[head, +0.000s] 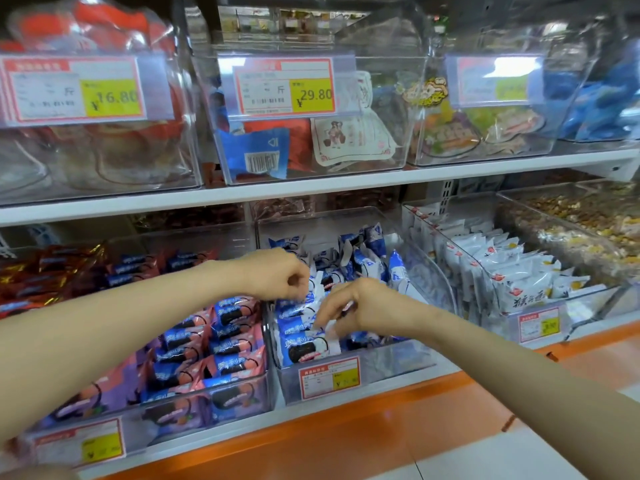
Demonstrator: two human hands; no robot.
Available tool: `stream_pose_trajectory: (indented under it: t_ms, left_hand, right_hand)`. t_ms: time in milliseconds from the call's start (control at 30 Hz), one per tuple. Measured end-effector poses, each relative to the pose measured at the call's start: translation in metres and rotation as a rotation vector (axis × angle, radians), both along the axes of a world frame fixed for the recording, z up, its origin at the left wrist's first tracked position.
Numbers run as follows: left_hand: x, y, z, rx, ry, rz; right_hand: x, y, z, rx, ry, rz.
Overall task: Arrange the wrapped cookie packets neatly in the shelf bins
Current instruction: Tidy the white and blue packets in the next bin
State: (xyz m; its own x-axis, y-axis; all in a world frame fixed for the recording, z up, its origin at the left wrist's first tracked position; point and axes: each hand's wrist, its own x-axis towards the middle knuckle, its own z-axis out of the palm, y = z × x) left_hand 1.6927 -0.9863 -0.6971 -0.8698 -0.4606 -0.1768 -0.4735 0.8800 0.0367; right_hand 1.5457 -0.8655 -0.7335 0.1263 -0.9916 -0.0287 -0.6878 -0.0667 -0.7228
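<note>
My right hand (pixel 349 308) pinches a blue packet (pixel 308 349), my left hand (pixel 273 273) curls, hold unclear; I'd seat it upright just below, label forward.

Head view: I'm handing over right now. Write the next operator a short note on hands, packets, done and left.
Left hand is curled over the middle bin; whether it holds anything is unclear.
Right hand pinches a blue-white packet at the bin's front.
Done: front packets lie roughly in a row.
Left: the rear packets stand jumbled; straighten them.
</note>
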Motion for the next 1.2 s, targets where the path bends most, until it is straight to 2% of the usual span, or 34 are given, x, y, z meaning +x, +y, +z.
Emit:
stream_pose_trajectory:
  t_ms: [67,133,200,233,300,400,500,600,700,767,900,1067,1100,1200]
  left_hand:
    - [-0.004,-0.006,0.0,-0.018,0.137,0.04]
    - [-0.015,-0.012,-0.004,0.032,0.256,0.069]
    - [-0.032,-0.016,-0.011,0.075,0.294,0.074]
    - [-0.042,-0.017,-0.015,0.077,0.275,0.064]
    - [-0.061,-0.02,-0.024,0.089,0.219,0.045]
    - [-0.079,-0.024,-0.029,0.22,0.176,0.065]
    - [-0.089,-0.019,-0.031,0.349,0.08,0.078]
    - [-0.098,-0.009,-0.044,0.194,-0.027,0.051]
    - [-0.105,-0.004,-0.054,0.032,-0.027,0.024]
    - [-0.105,-0.006,-0.049,0.032,0.043,0.064]
    - [-0.086,-0.025,-0.017,0.233,0.229,0.189]
    - [-0.041,-0.054,0.005,0.372,0.631,0.318]
    - [-0.033,-0.061,0.003,0.365,0.686,0.33]
    - [-0.019,-0.074,-0.003,0.211,0.687,0.354]
  right_hand:
    - [-0.025,-0.012,0.01,-0.159,0.062,-0.23]
    - [-0.05,-0.028,0.014,-0.283,0.35,-0.452]
    - [-0.06,-0.041,0.01,-0.185,0.685,-0.505]
    - [-0.061,-0.047,0.004,-0.111,0.794,-0.494]
    - [-0.057,-0.057,-0.006,-0.047,0.88,-0.469]
    - [-0.062,-0.065,-0.007,-0.061,0.854,-0.5]
    - [-0.071,-0.061,0.006,-0.072,0.748,-0.557]
    - [-0.076,-0.052,0.021,-0.077,0.693,-0.567]
    - [-0.081,-0.046,0.032,-0.044,0.667,-0.54]
    - [-0.085,-0.042,0.036,-0.038,0.648,-0.525]
    - [-0.089,-0.033,0.044,-0.04,0.529,-0.502]
    - [-0.088,-0.034,0.039,-0.075,0.467,-0.426]
    - [-0.086,-0.035,0.037,-0.083,0.452,-0.412]
    - [-0.078,-0.045,0.03,-0.114,0.398,-0.386]
